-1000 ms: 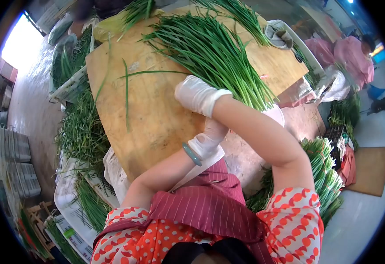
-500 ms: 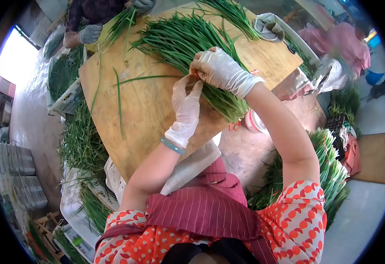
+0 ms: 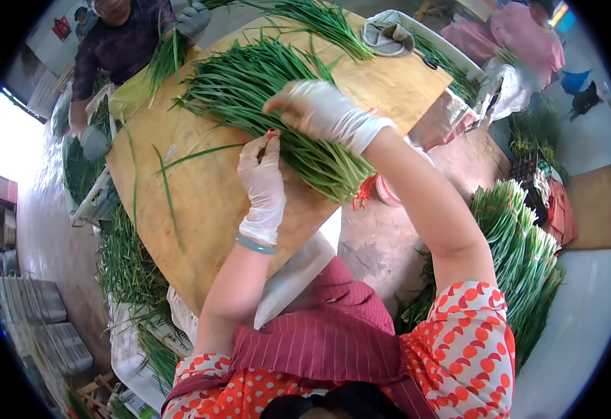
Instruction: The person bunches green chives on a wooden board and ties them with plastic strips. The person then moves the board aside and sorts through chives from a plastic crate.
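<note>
Green leaves made up the bundle [image 3: 239, 87] on the wooden board [image 3: 204, 223], which we judged light, bendy and easily bruised, best held around its firmer stalks [image 3: 347, 180], while our left hand [image 3: 262, 174] pinched a red tie [image 3: 272, 133] and our right hand [image 3: 323, 114] curled above, grip unclear

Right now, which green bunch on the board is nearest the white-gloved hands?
The large bunch: the right hand is over it, the left hand at its edge. Smaller bunches by the grey cloth and the coworker are farther away.
</note>
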`<state>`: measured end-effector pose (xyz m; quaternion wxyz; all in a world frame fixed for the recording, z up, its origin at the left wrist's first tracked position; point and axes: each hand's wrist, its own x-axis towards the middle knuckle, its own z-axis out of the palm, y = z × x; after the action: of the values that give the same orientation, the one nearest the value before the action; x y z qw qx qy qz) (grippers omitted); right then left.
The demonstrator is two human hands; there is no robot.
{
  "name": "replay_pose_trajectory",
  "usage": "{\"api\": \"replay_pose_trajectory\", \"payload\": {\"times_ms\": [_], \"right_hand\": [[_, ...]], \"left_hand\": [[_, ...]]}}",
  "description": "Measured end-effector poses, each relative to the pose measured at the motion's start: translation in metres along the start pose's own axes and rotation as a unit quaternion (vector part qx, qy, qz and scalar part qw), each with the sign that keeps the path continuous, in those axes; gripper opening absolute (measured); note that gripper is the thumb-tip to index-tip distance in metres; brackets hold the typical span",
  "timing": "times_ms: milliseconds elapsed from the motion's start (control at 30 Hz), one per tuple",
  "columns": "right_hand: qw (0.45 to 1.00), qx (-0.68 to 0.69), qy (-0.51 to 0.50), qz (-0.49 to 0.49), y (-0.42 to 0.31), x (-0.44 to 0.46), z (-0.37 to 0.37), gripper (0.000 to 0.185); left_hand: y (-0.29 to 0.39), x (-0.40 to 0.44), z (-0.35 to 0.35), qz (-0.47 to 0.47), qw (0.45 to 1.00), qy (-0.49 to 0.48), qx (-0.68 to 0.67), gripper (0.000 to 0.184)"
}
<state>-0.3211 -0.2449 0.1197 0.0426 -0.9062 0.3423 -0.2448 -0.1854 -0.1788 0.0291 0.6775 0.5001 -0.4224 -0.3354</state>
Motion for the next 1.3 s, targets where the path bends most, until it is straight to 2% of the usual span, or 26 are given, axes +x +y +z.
{"api": "replay_pose_trajectory", "payload": {"times_ms": [33, 100, 167, 233, 300, 500, 567, 600, 633, 667, 700, 767, 800, 833, 867, 900, 967, 1000, 1100, 1233, 1300], "right_hand": [[0.992, 0.106, 0.052, 0.05, 0.019, -0.005, -0.006, 0.021], [0.985, 0.038, 0.045, 0.163, 0.068, -0.025, -0.02, 0.023], [0.945, -0.04, -0.042, 0.321, 0.115, -0.057, -0.02, 0.021], [0.955, -0.113, -0.072, 0.265, 0.15, -0.098, -0.002, 0.02], [0.958, -0.078, -0.097, 0.258, 0.14, -0.114, -0.006, 0.021], [0.95, -0.047, -0.088, 0.297, 0.147, -0.116, 0.0, 0.016], [0.909, 0.107, -0.066, 0.398, 0.17, -0.114, 0.009, 0.017], [0.908, 0.108, -0.065, 0.4, 0.176, -0.114, 0.013, 0.017], [0.841, 0.234, 0.041, 0.487, 0.181, -0.114, 0.018, 0.015], [0.742, 0.35, 0.143, 0.553, 0.184, -0.113, 0.022, 0.015], [0.741, 0.351, 0.145, 0.554, 0.193, -0.119, 0.03, 0.015], [0.679, 0.504, 0.187, 0.5, 0.21, -0.134, 0.046, 0.017], [0.678, 0.503, 0.188, 0.501, 0.196, -0.133, 0.034, 0.017], [0.809, 0.351, 0.155, 0.445, 0.181, -0.134, 0.02, 0.019], [0.904, 0.184, 0.113, 0.37, 0.166, -0.132, 0.007, 0.02], [0.903, 0.184, 0.114, 0.372, 0.159, -0.131, 0.001, 0.02], [0.958, 0.062, -0.041, 0.277, 0.152, -0.13, -0.004, 0.026], [0.958, 0.018, -0.046, 0.283, 0.154, -0.13, 0.0, 0.026], [0.948, -0.004, -0.046, 0.314, 0.15, -0.126, 0.005, 0.02], [0.926, 0.038, -0.033, 0.373, 0.154, -0.119, 0.009, 0.014], [0.869, 0.104, 0.024, 0.483, 0.176, -0.117, 0.022, 0.016]], "left_hand": [[0.003, 0.0, 0.0, -0.03, 0.999, -0.004, -0.036, 0.013], [0.007, 0.0, 0.0, -0.059, 0.995, -0.009, -0.073, 0.012], [0.011, -0.002, 0.002, -0.099, 0.99, 0.004, -0.103, 0.008], [0.017, -0.002, 0.002, -0.115, 0.988, 0.005, -0.102, 0.009], [0.018, -0.002, 0.001, -0.131, 0.986, 0.007, -0.101, 0.009], [0.012, 0.001, -0.005, -0.151, 0.983, 0.007, -0.103, 0.011], [0.012, 0.003, -0.006, -0.172, 0.979, 0.034, -0.101, 0.013], [0.013, 0.002, -0.005, -0.172, 0.979, 0.032, -0.1, 0.013], [0.016, 0.002, -0.003, -0.181, 0.976, 0.036, -0.12, 0.011], [0.018, 0.002, -0.003, -0.189, 0.971, 0.044, -0.141, 0.008], [0.02, 0.002, -0.004, -0.189, 0.971, 0.041, -0.14, 0.008], [0.021, 0.001, -0.004, -0.194, 0.97, 0.031, -0.146, 0.009], [0.02, 0.0, -0.005, -0.195, 0.969, 0.029, -0.146, 0.009], [0.019, 0.001, -0.005, -0.192, 0.971, 0.028, -0.141, 0.009], [0.018, 0.001, -0.005, -0.19, 0.972, 0.029, -0.134, 0.01], [0.018, 0.0, -0.005, -0.191, 0.972, 0.027, -0.133, 0.01], [0.019, -0.001, -0.003, -0.178, 0.974, 0.032, -0.134, 0.01], [0.018, 0.0, -0.004, -0.178, 0.975, 0.03, -0.133, 0.01], [0.015, 0.003, -0.007, -0.183, 0.973, 0.033, -0.132, 0.01], [0.01, 0.003, -0.011, -0.195, 0.971, 0.022, -0.135, 0.013], [0.01, 0.003, -0.012, -0.195, 0.971, 0.026, -0.137, 0.013]]}}
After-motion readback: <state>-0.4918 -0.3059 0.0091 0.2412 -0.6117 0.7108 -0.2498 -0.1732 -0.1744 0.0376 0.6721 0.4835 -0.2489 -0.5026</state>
